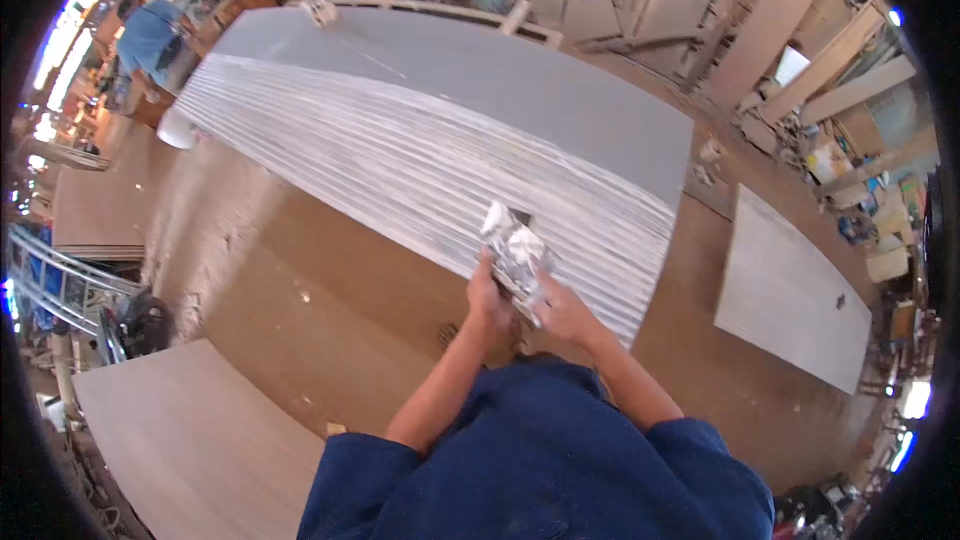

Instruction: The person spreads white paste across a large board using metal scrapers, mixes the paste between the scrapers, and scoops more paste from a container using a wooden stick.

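Observation:
Both of my hands grip a crumpled white and silvery bundle [515,248], perhaps a plastic bag or packet; its contents cannot be made out. My left hand [486,297] is closed on its left side, and my right hand [563,310] on its lower right. They hold it above the near edge of a long ribbed panel [400,155], whose grooves are smeared with white. A smooth grey surface [560,80] runs along the panel's far side. Just behind the bundle a small dark patch shows, too little to name.
A pale board [795,290] lies to the right, and another board [190,430] at the lower left. Planks and sheets [690,0] lean along the back. A small whitish object [320,10] sits at the far edge. A person in a blue shirt [152,40] bends at the upper left.

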Tool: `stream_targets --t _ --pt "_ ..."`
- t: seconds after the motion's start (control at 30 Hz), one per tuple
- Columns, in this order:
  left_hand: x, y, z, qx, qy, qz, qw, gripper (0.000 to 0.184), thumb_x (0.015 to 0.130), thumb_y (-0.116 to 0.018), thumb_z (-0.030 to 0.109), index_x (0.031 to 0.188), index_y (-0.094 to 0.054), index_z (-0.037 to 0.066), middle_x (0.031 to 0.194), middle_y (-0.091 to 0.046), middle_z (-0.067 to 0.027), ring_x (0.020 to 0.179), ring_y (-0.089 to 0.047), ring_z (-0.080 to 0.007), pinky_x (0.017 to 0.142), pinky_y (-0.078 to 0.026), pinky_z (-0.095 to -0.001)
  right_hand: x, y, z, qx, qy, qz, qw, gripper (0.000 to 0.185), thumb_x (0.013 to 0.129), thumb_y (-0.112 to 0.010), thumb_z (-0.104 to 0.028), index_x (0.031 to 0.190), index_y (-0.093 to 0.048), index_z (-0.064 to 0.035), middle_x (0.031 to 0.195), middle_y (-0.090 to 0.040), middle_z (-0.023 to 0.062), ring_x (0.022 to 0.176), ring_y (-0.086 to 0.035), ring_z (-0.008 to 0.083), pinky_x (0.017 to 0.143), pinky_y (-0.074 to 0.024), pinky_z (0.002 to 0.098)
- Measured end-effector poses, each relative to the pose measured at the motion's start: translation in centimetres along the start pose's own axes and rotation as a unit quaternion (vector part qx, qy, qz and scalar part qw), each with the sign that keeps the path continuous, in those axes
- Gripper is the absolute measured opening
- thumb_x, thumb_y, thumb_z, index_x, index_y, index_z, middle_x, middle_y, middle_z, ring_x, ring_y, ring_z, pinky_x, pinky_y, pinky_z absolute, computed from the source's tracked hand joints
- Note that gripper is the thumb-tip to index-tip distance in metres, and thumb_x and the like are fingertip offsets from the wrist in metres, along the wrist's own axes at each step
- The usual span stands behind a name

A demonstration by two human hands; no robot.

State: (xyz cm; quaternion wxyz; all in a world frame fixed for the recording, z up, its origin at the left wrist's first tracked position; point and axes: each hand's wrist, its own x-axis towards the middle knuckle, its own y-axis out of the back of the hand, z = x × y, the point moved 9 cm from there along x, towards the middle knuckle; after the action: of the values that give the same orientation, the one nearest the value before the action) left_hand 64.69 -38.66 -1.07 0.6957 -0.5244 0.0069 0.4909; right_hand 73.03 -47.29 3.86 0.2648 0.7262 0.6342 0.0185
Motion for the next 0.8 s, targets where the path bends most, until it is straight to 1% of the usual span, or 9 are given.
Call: stream_targets --t 0.03,0.1,0.27,0.4,0.5,0.6,0.63,0.7,0.8 --pt "-0.3 0.2 0.1 -0.002 0.009 0.028 1.000 0.049 0.101 -0.045 0.042 0.128 -0.052 0.002 0.120 -0.063 -0.0113 0.106 -0.063 -0.0259 0.091 -0.052 -0.0416 0.0 -0.1 -0.2 -0.137 0.022 0.031 0.990 0.067 0.087 -0.053 -0.020 0.149 -0.032 -0.0104 0.080 -0.068 0.0230 0.068 -0.065 0.0419 0.069 -0.0511 0.0500" --pt "0.7 2.2 1.0 0.067 -0.049 0.059 0.995 0.046 0.101 -0.046 0.041 0.125 -0.055 0.002 0.114 -0.065 -0.0112 0.100 -0.065 -0.0253 0.085 -0.055 -0.0407 0.3 -1.0 -0.6 -0.251 -0.017 0.029 0.967 0.069 0.084 -0.054 -0.023 0.149 -0.032 -0.0133 0.080 -0.066 0.0284 0.074 -0.064 0.0469 0.071 -0.0513 0.0533" --pt "-0.5 5.1 7.1 0.049 -0.078 0.079 0.993 0.040 0.101 -0.050 0.034 0.117 -0.058 -0.001 0.103 -0.066 -0.0091 0.092 -0.066 -0.0212 0.081 -0.054 -0.0352 2.6 -5.1 -5.1 -0.361 0.006 0.003 0.933 0.071 0.082 -0.056 -0.023 0.149 -0.032 -0.0155 0.074 -0.066 0.0242 0.068 -0.066 0.0426 0.067 -0.0518 0.0552" --pt "-0.7 7.6 10.8 0.037 -0.114 0.078 0.990 0.039 0.099 -0.053 0.035 0.114 -0.060 -0.001 0.101 -0.066 -0.0079 0.091 -0.065 -0.0196 0.081 -0.054 -0.0355 3.4 -7.6 -8.5 -0.384 0.039 0.007 0.923 0.066 0.082 -0.056 -0.022 0.145 -0.038 -0.0149 0.072 -0.065 0.0224 0.067 -0.067 0.0396 0.066 -0.0523 0.0542" --pt "-0.3 10.0 12.9 0.055 -0.112 0.083 0.989 0.039 0.100 -0.052 0.035 0.115 -0.059 0.000 0.104 -0.065 -0.0077 0.094 -0.065 -0.0195 0.080 -0.054 -0.0370 3.7 -8.8 -10.0 -0.342 0.119 0.054 0.930 0.062 0.081 -0.058 -0.021 0.141 -0.045 -0.0125 0.064 -0.063 0.0180 0.059 -0.062 0.0386 0.058 -0.0498 0.0514" --pt "-3.1 7.5 16.9 0.025 -0.116 -0.017 0.993 0.040 0.101 -0.049 0.036 0.121 -0.054 0.002 0.110 -0.063 -0.0075 0.100 -0.063 -0.0201 0.086 -0.053 -0.0381 3.2 -8.9 -12.3 -0.285 0.152 0.059 0.945 0.051 0.085 -0.056 -0.023 0.135 -0.050 -0.0153 0.076 -0.068 0.0166 0.070 -0.066 0.0377 0.065 -0.0522 0.0508" --pt "-3.7 7.5 18.2 0.024 -0.133 -0.054 0.989 0.041 0.101 -0.048 0.036 0.123 -0.053 0.002 0.114 -0.063 -0.0078 0.102 -0.063 -0.0205 0.089 -0.053 -0.0385 2.9 -8.3 -11.6 -0.287 0.126 0.066 0.947 0.051 0.085 -0.056 -0.023 0.135 -0.050 -0.0153 0.076 -0.068 0.0166 0.070 -0.066 0.0377 0.065 -0.0522 0.0508" --pt "-4.4 10.1 19.9 0.027 -0.146 -0.038 0.988 0.041 0.101 -0.047 0.035 0.125 -0.052 0.002 0.120 -0.062 -0.0087 0.106 -0.062 -0.0215 0.094 -0.051 -0.0393 2.9 -6.9 -10.0 -0.223 0.089 0.067 0.968 0.048 0.086 -0.055 -0.022 0.133 -0.053 -0.0159 0.080 -0.069 0.0150 0.075 -0.066 0.0382 0.069 -0.0531 0.0490" --pt "-6.2 14.7 21.2 0.019 -0.147 -0.039 0.988 0.042 0.102 -0.044 0.035 0.128 -0.051 0.002 0.126 -0.060 -0.0099 0.112 -0.060 -0.0225 0.096 -0.050 -0.0399 7.6 -3.2 -0.5 -0.278 -0.021 0.046 0.959 0.045 0.085 -0.055 -0.019 0.130 -0.058 -0.0161 0.099 -0.067 0.0189 0.088 -0.064 0.0381 0.078 -0.0515 0.0484"
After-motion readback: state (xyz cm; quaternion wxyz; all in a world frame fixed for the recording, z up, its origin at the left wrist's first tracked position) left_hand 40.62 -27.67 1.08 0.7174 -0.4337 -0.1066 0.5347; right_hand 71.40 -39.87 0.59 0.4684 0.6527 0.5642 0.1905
